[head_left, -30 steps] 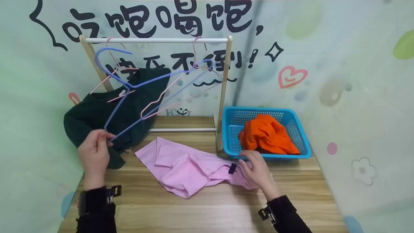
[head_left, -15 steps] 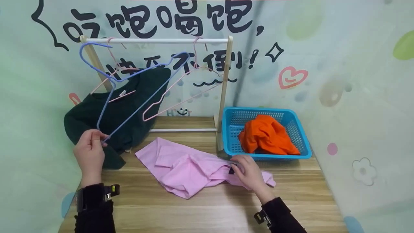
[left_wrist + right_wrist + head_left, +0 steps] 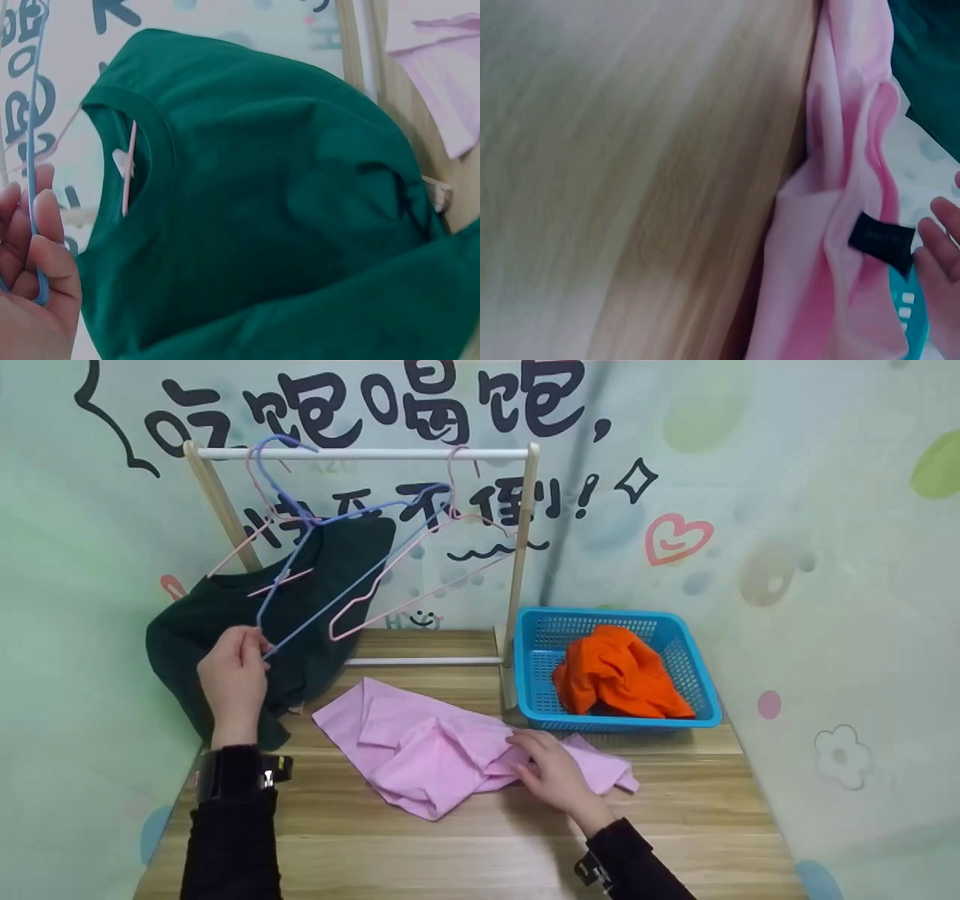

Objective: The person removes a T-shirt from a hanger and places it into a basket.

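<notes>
My left hand (image 3: 236,686) pinches one corner of a blue wire clothes hanger (image 3: 31,142). The hanger is held up in front of the rack, its hook near the top rail; whether they touch I cannot tell. Behind it a dark green shirt (image 3: 247,195) hangs on a pink hanger. My right hand (image 3: 553,772), fingers loosely bent, is over the right part of a pink shirt (image 3: 427,757) spread on the table. In the right wrist view its fingers are beside the black label (image 3: 883,241) at the shirt's neck; contact is unclear.
The clothes rack (image 3: 375,454) has wooden posts and a white rail. A bare pink hanger (image 3: 452,484) hangs on its right part. To the right, a blue basket (image 3: 622,723) holds a crumpled orange cloth (image 3: 619,675). Printed fabric walls enclose the wooden table (image 3: 420,862).
My left hand first shifted slightly left, then right and up with the blue hanger, whose hook rose toward the rail. My right hand slid left along the pink shirt, uncovering its right end.
</notes>
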`<state>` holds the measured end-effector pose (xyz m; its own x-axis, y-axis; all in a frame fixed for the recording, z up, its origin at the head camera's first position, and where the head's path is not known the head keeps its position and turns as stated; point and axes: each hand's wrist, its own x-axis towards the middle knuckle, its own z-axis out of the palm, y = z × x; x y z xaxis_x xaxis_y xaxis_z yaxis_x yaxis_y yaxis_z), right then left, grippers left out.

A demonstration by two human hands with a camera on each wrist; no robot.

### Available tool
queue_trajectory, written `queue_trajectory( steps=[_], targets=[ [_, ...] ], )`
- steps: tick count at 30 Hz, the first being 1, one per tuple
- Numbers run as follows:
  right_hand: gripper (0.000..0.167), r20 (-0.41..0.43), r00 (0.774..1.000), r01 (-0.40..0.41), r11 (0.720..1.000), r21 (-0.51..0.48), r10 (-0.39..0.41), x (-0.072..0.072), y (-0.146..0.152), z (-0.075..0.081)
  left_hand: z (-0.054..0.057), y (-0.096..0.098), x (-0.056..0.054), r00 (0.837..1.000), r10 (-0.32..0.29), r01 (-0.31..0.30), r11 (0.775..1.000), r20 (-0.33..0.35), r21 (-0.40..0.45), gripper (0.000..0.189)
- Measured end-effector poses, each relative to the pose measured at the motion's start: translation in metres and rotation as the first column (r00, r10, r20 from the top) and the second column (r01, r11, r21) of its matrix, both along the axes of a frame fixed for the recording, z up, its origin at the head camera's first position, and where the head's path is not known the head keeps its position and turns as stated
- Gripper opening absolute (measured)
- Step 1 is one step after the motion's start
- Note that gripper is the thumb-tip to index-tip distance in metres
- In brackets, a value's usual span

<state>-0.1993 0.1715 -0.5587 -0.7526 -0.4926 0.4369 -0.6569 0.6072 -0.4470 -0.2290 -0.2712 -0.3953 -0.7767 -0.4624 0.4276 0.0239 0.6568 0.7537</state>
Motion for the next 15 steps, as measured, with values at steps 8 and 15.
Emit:
queue_trajectory(
  steps=[8, 15],
  targets=[
    [0.071, 0.128, 0.991, 0.005, 0.979, 0.203, -0.031, 0.002, -0.021, -0.014, 0.018, 0.022, -0.03, 0.998, -0.027, 0.03, 0.998, 0.051, -0.046, 0.037],
    [0.089, 0.241, 0.96, 0.062, 0.951, 0.302, -0.139, -0.002, -0.035, -0.029, 0.016, 0.036, -0.047, 0.994, -0.05, 0.057, 0.996, 0.101, -0.067, 0.034]
  ],
)
